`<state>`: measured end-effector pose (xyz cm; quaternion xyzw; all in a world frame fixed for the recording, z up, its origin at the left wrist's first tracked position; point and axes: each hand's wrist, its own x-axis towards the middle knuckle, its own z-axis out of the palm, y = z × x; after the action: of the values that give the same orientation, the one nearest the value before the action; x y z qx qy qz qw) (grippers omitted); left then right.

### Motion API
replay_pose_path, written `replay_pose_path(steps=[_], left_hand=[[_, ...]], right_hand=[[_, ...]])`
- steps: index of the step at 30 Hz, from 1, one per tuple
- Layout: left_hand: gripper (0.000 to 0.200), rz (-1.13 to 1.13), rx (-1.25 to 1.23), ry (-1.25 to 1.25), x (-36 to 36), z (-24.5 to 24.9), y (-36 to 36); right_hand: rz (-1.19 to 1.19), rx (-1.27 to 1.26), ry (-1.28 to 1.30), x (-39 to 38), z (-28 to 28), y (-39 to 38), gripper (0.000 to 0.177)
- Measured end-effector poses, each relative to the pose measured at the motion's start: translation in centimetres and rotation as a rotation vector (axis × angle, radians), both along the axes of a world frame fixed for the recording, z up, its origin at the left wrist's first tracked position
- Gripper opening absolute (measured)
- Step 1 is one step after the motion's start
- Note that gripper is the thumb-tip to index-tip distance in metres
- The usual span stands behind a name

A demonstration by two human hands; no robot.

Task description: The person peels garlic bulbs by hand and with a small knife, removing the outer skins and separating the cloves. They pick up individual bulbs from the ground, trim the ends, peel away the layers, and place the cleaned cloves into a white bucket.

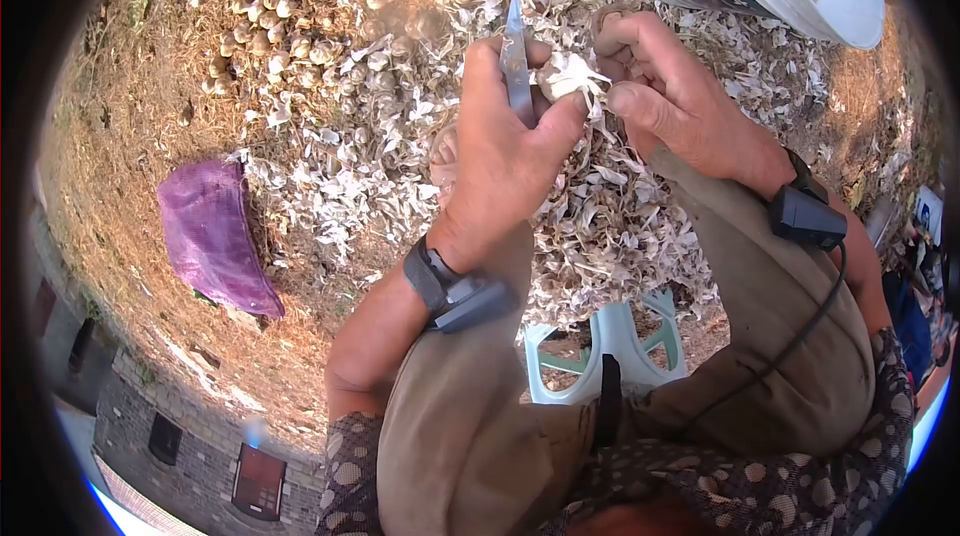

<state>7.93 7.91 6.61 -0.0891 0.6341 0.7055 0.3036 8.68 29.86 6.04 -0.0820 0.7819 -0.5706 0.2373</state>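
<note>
**Pale garlic bulb and metal blade held together above a heap of peelings**

The left hand [505, 151] is closed, thumb against fingers, around a metal blade [516, 61] whose tip points up and away from the wearer. A pale, ragged garlic bulb [570, 76] sits at the left thumb, over the heap of peelings [620, 246]. The right hand [688, 96] is half-curled just beside the bulb, thumb drawn toward the fingers; whether it grips anything cannot be told. Whole bulbs [277, 63] lie on the ground toward its far left corner. A purple mesh bag [210, 231] lies nearer its left edge, and a white bucket [860, 18] leans in at its far right corner. A pale green stool [615, 346] borders the heap's near edge.

Principal hazards, by judgement: the bare blade stands next to the bulb, so a slip of the left thumb or a sudden pull from the right could cut a finger. Loose skin could tear, dropping the bulb into similarly coloured peelings. The cable [815, 321] along the right thigh could snag and jerk the right wrist.
</note>
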Motion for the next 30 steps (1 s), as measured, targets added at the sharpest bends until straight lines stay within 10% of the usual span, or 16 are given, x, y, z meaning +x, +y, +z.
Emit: replay_pose_path(steps=[6,24,30], left_hand=[[0.040,-0.147,-0.181,0.075,0.4,-1.1,-0.6],[0.032,0.125,0.276,-0.274,1.1,-2.5,-1.0],[0.031,0.021,0.213,-0.213,1.2,-2.5,-1.0]], right_hand=[[0.256,0.380,0.366,-0.4,1.3,-0.1,0.039],[0.117,0.239,0.118,-0.9,2.6,-1.0,0.030],[0.236,0.273,0.499,-0.7,1.1,-1.2,0.023]])
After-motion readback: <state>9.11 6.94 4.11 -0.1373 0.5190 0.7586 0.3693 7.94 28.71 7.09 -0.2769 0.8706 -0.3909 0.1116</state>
